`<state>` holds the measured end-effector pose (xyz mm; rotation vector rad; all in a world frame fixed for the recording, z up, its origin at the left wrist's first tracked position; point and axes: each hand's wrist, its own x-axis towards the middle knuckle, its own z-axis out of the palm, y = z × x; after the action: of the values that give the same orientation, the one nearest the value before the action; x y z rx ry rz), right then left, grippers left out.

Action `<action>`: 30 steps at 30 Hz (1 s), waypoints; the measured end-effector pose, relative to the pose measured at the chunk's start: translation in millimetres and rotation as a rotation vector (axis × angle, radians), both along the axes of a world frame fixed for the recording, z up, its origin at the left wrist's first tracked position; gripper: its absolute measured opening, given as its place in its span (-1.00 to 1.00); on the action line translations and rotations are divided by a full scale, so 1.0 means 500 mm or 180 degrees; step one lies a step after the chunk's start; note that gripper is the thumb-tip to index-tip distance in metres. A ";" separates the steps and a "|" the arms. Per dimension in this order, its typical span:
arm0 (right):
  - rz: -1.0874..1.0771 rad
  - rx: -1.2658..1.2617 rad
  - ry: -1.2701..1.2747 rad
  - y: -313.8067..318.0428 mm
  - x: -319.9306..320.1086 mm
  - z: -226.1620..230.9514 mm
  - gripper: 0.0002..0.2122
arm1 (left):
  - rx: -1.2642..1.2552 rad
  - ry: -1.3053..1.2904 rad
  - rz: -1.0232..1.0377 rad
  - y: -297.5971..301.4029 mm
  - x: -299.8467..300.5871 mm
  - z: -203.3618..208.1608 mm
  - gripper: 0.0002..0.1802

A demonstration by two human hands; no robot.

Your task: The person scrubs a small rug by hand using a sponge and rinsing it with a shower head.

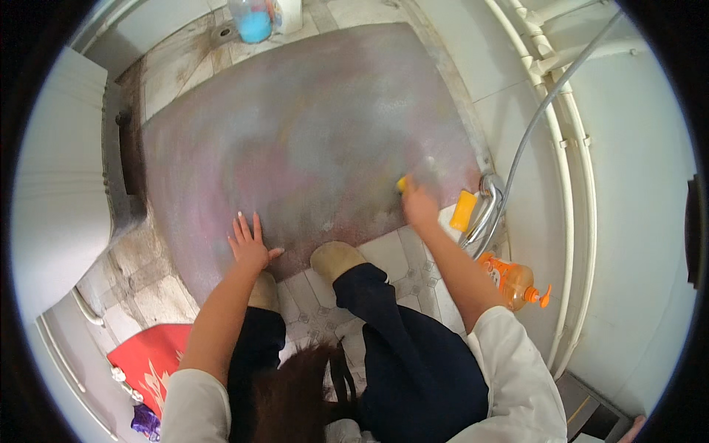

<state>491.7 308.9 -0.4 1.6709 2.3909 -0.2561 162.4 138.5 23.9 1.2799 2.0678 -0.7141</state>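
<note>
A large, stained grey-and-pink mat [310,103] lies on the tiled floor. My left hand [250,246] rests flat on its near part, fingers spread. On the mat's right side, my right hand [419,204] is closed round a small yellow piece [402,184]. Only one end of that piece shows, so its kind is unclear. A little whitish foam sits just beyond the fingers. To the right of this hand lie an orange-yellow block [463,211], possibly a sponge, and a silver shower head [485,198]. My shoes touch the mat's near edge.
An orange pump bottle [513,282] lies by my right forearm. The grey hose [526,133] runs up past white pipes [559,148]. A bottle of blue liquid [255,26] stands beyond the mat. White furniture [59,170] flanks the left side; a red bag [155,362] lies near-left.
</note>
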 end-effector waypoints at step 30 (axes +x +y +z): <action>0.0605 -0.0303 -0.0030 -0.059 -0.098 0.030 -0.52 | 0.0117 -0.0118 0.0047 -0.015 -0.013 -0.005 0.18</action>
<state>442.9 279.5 14.6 1.3901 2.4677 -0.3234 156.0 131.1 21.4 1.2874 2.0670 -0.6439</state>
